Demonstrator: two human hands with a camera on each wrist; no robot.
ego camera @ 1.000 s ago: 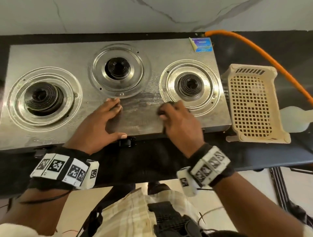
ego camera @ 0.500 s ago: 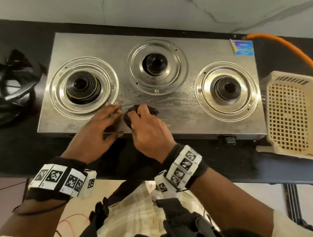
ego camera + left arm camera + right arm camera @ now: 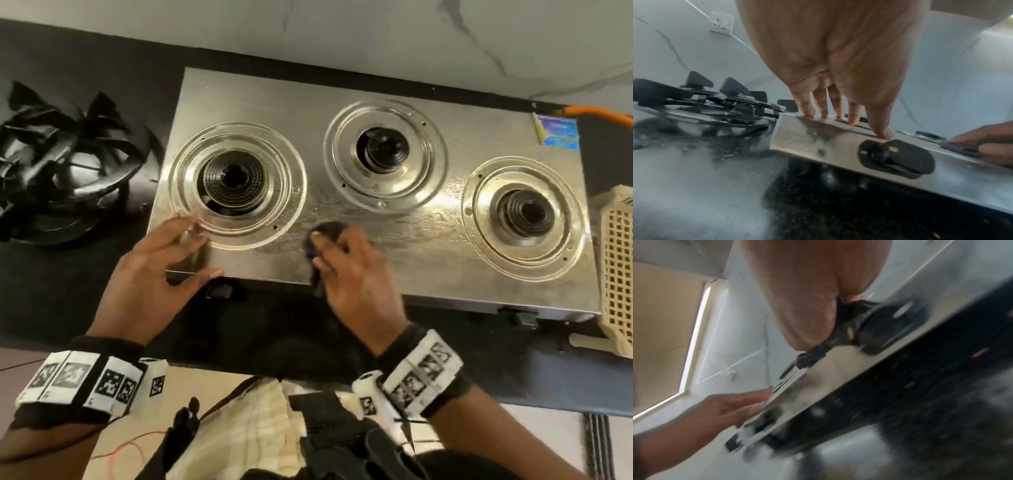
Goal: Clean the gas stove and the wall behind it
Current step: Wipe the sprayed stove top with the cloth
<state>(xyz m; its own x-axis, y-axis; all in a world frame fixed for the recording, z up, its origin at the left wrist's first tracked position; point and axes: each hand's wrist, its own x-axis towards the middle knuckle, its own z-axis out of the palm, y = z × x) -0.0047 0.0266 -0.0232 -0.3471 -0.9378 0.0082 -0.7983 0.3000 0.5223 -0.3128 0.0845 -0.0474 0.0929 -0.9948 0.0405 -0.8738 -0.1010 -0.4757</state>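
A steel three-burner gas stove point(image 3: 442, 113) sits on a black counter, its pan supports off. My left hand point(image 3: 178, 250) lies flat with straight fingers on the stove's front-left corner, beside the left burner ring point(image 3: 236, 183); the left wrist view shows its fingertips point(image 3: 853, 120) pressing the top and the thumb at the front edge above a black knob point(image 3: 898, 158). My right hand point(image 3: 346, 260) grips a dark cloth point(image 3: 329, 231) against the stove top in front of the middle burner point(image 3: 383, 150). The cloth point(image 3: 846, 331) bunches under the palm in the blurred right wrist view. The white marble wall point(image 3: 342, 37) stands behind.
Black pan supports point(image 3: 51, 164) are stacked on the counter left of the stove. A cream plastic basket point(image 3: 616, 267) lies at the right edge. An orange gas hose point(image 3: 596, 114) runs from the stove's back right corner. A wall socket point(image 3: 721, 23) shows in the left wrist view.
My right hand has wiped the cloth leftward along the front strip, from by the right burner to in front of the middle one. My left hand has shifted to the stove's front-left corner.
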